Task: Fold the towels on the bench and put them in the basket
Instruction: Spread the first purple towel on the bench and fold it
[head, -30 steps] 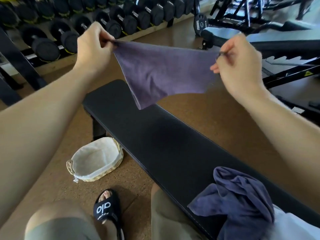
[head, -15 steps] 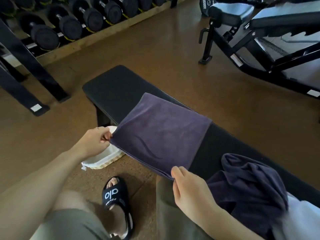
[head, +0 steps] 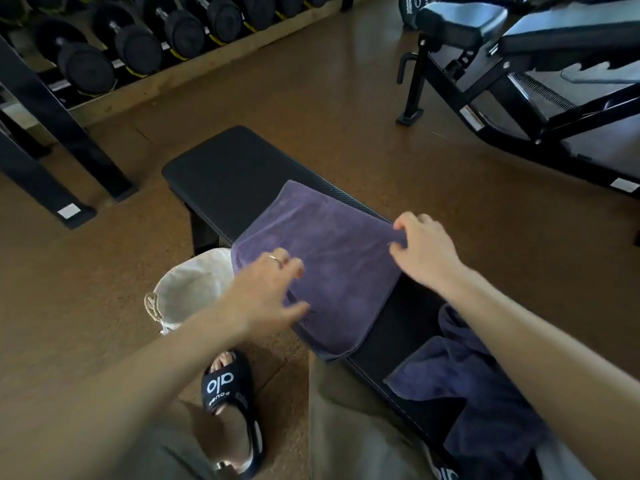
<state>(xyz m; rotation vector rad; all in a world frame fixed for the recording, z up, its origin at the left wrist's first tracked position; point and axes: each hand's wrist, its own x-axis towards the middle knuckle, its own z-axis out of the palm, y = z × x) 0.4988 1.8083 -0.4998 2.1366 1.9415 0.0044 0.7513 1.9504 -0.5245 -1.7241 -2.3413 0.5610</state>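
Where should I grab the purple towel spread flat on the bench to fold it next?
Probably pinch the purple towel at its far right corner, where the right hand already pinches it, and a near corner too. Come from above; it lies flat on the bench, so only edges lift.

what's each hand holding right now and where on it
Right hand pinches the towel at its far right corner. Left hand holds nothing, fingers spread over it.

My left hand (head: 266,292) blurring, covering near edge of purple towel (head: 332,268). Towel and my left forearm hiding part of basket (head: 187,292). My right arm crossing over crumpled dark towel (head: 485,386), its lower part running off frame. Counter (head: 228,168) near end disappearing under towels.
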